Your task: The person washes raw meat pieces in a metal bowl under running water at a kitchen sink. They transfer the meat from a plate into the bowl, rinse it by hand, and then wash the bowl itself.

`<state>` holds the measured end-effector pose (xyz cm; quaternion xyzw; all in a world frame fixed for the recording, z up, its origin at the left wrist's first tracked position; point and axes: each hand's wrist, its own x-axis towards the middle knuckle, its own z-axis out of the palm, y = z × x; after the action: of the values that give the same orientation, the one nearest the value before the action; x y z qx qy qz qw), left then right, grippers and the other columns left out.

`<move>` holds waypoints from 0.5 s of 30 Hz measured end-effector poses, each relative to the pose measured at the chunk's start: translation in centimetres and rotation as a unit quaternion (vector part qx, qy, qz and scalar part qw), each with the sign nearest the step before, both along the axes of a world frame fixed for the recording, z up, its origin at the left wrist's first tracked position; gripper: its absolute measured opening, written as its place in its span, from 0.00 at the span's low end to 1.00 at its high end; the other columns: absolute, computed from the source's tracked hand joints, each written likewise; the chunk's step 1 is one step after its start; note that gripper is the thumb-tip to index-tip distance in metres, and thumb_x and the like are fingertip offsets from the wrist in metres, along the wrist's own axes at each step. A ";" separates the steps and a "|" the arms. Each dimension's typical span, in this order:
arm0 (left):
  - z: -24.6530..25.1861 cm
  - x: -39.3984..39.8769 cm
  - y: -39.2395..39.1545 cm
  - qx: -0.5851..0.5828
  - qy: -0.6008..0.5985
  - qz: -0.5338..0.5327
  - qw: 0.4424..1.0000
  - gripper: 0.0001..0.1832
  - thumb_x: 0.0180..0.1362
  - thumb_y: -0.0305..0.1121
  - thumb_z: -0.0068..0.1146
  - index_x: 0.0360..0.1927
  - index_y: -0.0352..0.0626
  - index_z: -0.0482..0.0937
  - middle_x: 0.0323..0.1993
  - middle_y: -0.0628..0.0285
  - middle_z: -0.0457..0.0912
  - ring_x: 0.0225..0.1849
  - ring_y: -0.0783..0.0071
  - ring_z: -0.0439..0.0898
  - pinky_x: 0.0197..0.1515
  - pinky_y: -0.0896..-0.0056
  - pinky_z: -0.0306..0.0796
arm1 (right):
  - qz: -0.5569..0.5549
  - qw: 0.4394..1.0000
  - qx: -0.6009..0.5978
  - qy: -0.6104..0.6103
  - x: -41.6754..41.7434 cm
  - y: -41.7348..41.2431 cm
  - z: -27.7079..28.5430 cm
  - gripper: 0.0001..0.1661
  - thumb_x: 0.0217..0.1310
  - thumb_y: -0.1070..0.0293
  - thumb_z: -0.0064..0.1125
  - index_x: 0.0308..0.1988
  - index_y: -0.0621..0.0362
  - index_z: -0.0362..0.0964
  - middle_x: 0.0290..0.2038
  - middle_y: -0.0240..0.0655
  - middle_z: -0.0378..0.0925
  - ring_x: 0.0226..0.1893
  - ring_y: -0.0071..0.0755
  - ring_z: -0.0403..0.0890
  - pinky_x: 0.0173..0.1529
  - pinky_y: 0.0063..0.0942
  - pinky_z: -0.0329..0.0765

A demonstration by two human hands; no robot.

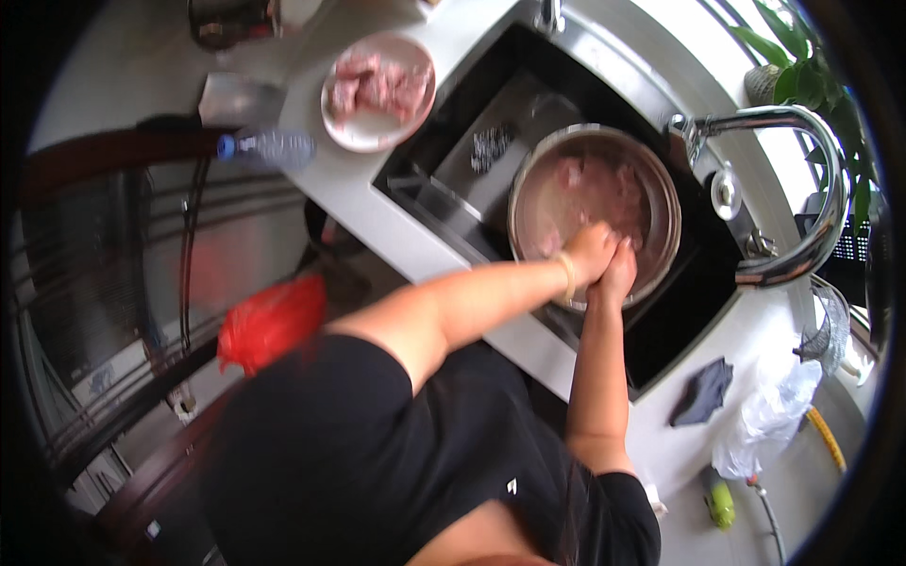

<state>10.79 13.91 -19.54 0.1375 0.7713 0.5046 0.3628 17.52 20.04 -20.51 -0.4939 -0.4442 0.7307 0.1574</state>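
Observation:
A round steel basin (674, 212) of cloudy, pinkish water stands in the right part of the dark sink (679, 304). Pieces of raw meat (572, 172) show dimly in the water. My left hand (592, 249), with a pale band at its wrist, and my right hand (617, 272) are pressed close together over the near side of the basin. Their fingers are bent and blurred at the water, and whatever may lie between them is hidden. On the counter left of the sink, a pinkish-white plate (368, 138) holds several raw meat chunks (382, 88).
A curved chrome faucet (839, 184) arches at the sink's right. A clear plastic bottle (272, 147) and a broad metal blade (237, 100) lie left of the plate. Right of the sink are a dark cloth (703, 391), a clear plastic bag (764, 421) and a mesh strainer (828, 325). A red plastic bag (272, 322) is at left.

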 end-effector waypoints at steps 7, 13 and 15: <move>2.5 0.0 1.4 0.045 0.017 0.051 0.998 0.12 0.55 0.32 0.45 0.37 0.35 0.74 0.37 0.46 0.77 0.42 0.52 0.75 0.46 0.61 0.69 | 0.054 0.978 0.199 0.032 -0.1 2.5 -0.6 0.14 0.67 0.62 0.44 0.29 0.58 0.66 0.28 0.31 0.72 0.27 0.25 0.72 0.32 0.25 0.71; -0.6 -1.6 -2.4 0.126 -0.190 0.100 0.968 0.15 0.59 0.38 0.45 0.25 0.37 0.73 0.14 0.62 0.71 0.15 0.74 0.70 0.18 0.67 0.65 | 0.135 0.990 0.016 -0.037 -2.5 -1.0 2.3 0.12 0.63 0.58 0.49 0.33 0.53 0.71 0.24 0.27 0.73 0.22 0.24 0.74 0.21 0.23 0.70; 2.3 -6.4 -7.0 0.260 -0.377 0.024 0.889 0.10 0.59 0.36 0.50 0.28 0.40 0.70 0.16 0.64 0.71 0.15 0.76 0.69 0.18 0.71 0.65 | 0.178 0.978 -0.107 0.003 -6.3 -2.6 6.7 0.06 0.61 0.65 0.48 0.34 0.52 0.71 0.22 0.25 0.70 0.17 0.18 0.68 0.18 0.17 0.62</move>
<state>4.39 6.88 -17.20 0.0081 0.4208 0.7098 0.5648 11.26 17.39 -13.77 -0.4192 -0.4439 0.7915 -0.0274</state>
